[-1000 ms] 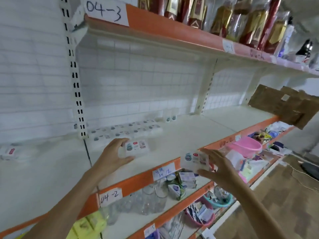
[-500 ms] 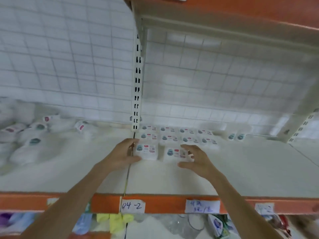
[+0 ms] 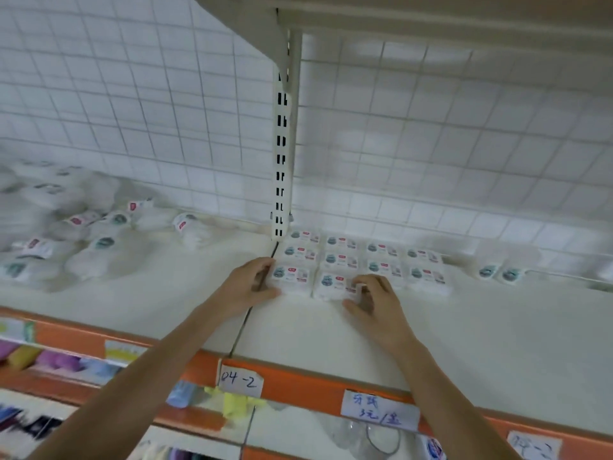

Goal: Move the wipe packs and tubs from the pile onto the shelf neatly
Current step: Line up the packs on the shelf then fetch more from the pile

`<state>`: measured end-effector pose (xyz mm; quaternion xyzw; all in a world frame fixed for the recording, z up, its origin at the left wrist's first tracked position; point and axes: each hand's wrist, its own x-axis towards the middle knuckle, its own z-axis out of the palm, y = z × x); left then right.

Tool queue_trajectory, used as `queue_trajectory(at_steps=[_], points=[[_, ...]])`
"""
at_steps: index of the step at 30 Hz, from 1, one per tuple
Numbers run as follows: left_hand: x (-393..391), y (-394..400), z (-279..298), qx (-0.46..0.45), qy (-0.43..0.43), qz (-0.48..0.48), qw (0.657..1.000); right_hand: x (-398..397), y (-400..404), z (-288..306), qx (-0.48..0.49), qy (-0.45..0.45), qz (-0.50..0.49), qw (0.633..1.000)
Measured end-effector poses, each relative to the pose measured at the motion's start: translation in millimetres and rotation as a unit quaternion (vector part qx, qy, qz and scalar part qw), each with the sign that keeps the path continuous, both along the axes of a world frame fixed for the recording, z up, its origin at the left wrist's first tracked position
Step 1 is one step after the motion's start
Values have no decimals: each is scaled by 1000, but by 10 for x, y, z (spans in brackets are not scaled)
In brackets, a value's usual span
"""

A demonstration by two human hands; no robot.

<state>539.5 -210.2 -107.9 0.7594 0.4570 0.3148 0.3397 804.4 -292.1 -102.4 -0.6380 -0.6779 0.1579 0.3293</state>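
Observation:
A white shelf [image 3: 464, 327] carries neat rows of small white wipe packs [image 3: 381, 257] against the wire-grid back. My left hand [image 3: 252, 283] grips the left end of the front-left wipe pack [image 3: 293, 277], which lies flat on the shelf. My right hand [image 3: 371, 300] has its fingers curled on the right end of the neighbouring front pack [image 3: 331, 283], thumb at its front edge. A loose, blurred pile of white packs [image 3: 66, 234] lies on the shelf at the far left. Two small tubs [image 3: 497, 272] stand further right.
A slotted upright post [image 3: 282, 144] divides the shelf bays just behind the rows. The orange shelf edge [image 3: 298, 380] bears a paper label "04-2" [image 3: 240, 381]. Coloured goods lie on the lower shelf [image 3: 49, 363]. Another shelf board hangs overhead.
The view swung left from the aisle to face the shelf. Both hands brought their packs down onto the shelf in front of the rows; the right hand's fingers have curled onto its pack.

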Motion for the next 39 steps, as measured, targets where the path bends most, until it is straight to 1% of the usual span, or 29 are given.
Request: queue_trajectory(at_steps=[5, 10, 18, 21, 23, 26, 29, 31, 34, 36, 39], points=[[1, 38, -40, 58, 65, 12, 996, -9, 27, -25, 18, 3, 4, 1000], [-19, 74, -66, 71, 89, 5, 994, -49, 15, -29, 21, 2, -6, 1000], [-27, 82, -95, 72, 101, -22, 992, -102, -36, -15, 10, -33, -27, 999], [-62, 93, -91, 48, 67, -56, 995, -144, -75, 11, -11, -56, -46, 997], [-90, 78, -75, 45, 55, -63, 995, -181, -110, 48, -16, -76, -60, 995], [-101, -28, -1, 59, 83, -49, 994, -218, -227, 135, -23, -103, -87, 991], [-140, -156, 80, 97, 72, -18, 992, -236, -443, 256, 10, -83, -108, 991], [-201, -276, 162, 156, 82, 3, 984, -231, -640, 350, 47, -119, -110, 986], [-279, -558, 331, 269, 161, 12, 949, -198, -975, 473, 69, -232, -95, 966], [-316, -782, 393, 332, 207, 5, 920, -181, -1217, 514, 73, -267, -87, 957], [-363, -1221, 440, 367, 243, 21, 898, -187, -1597, 503, 83, -297, -74, 948]])
